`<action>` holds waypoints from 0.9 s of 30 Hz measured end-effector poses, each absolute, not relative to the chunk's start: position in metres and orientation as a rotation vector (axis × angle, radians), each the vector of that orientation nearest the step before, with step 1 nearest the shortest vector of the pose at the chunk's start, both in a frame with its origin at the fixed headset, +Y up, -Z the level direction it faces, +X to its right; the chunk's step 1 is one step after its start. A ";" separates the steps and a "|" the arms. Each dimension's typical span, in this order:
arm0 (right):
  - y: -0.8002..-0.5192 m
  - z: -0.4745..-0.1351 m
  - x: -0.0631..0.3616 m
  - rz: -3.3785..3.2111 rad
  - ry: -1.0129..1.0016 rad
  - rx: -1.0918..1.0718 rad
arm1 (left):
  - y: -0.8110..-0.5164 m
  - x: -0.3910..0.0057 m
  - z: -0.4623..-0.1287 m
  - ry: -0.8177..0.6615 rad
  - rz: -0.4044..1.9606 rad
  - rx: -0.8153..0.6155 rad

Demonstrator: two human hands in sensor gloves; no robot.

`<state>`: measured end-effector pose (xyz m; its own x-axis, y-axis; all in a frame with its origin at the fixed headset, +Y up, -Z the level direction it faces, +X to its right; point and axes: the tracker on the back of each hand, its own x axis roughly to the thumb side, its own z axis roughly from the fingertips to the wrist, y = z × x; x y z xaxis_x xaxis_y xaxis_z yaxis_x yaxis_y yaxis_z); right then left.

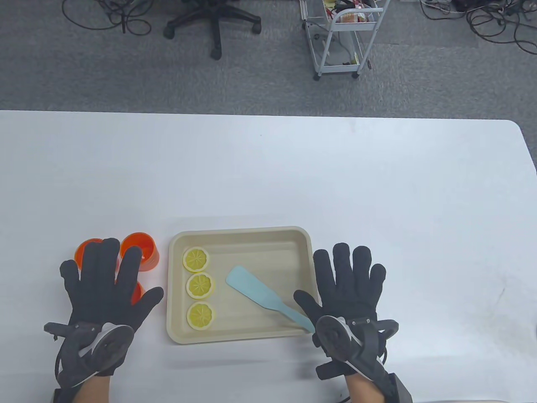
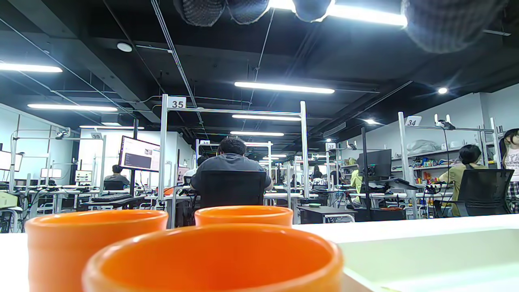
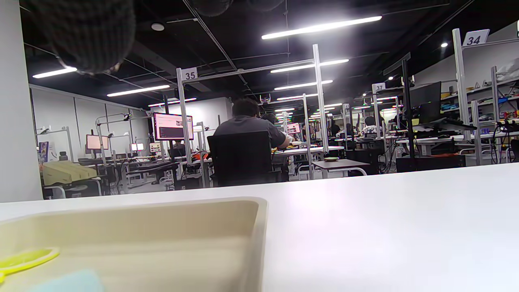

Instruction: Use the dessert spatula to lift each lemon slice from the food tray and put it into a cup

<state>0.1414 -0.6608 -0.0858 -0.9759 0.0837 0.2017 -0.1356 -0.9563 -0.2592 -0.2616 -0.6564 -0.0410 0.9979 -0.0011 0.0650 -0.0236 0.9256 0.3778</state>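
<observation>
A beige food tray (image 1: 241, 230) sits near the table's front edge. Three lemon slices (image 1: 196, 259) (image 1: 200, 285) (image 1: 201, 315) lie in a column along its left side. A light blue dessert spatula (image 1: 247, 285) lies slantwise in the tray, its handle pointing toward my right thumb. My right hand (image 1: 348, 277) lies flat beside the tray's right rim, fingers spread, holding nothing. My left hand (image 1: 107, 273) is spread with straight fingers over three orange cups (image 1: 140, 247), partly hiding them. The left wrist view shows the cups (image 2: 219, 259) close up; the right wrist view shows the tray (image 3: 162, 227) and a lemon slice (image 3: 28, 258).
White table (image 1: 293, 176) stretches far and right of the tray. Beyond its far edge stand an office chair (image 1: 214, 21) and a white cart (image 1: 342, 37) on grey carpet. The wrist views show a seated person (image 2: 231, 162) and desks in the background.
</observation>
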 end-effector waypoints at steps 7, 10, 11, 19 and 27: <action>-0.661 -0.084 0.141 2.999 -0.417 0.288 | -0.654 -0.262 -0.038 -0.061 0.018 0.396; -0.661 -0.082 0.141 2.994 -0.421 0.284 | -0.655 -0.262 -0.038 -0.065 0.017 0.393; -0.661 -0.082 0.141 2.997 -0.424 0.284 | -0.655 -0.261 -0.038 -0.066 0.013 0.388; -0.662 -0.083 0.140 2.997 -0.425 0.289 | -0.656 -0.262 -0.040 -0.056 0.011 0.347; -0.663 -0.083 0.139 3.002 -0.414 0.294 | -0.663 -0.270 -0.047 -0.023 0.009 0.154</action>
<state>0.1394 -0.6629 -0.0830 -0.9767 0.0693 0.2033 -0.1217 -0.9585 -0.2580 -0.2699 -0.6634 -0.0465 0.9997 0.0073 0.0237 -0.0109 0.9882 0.1529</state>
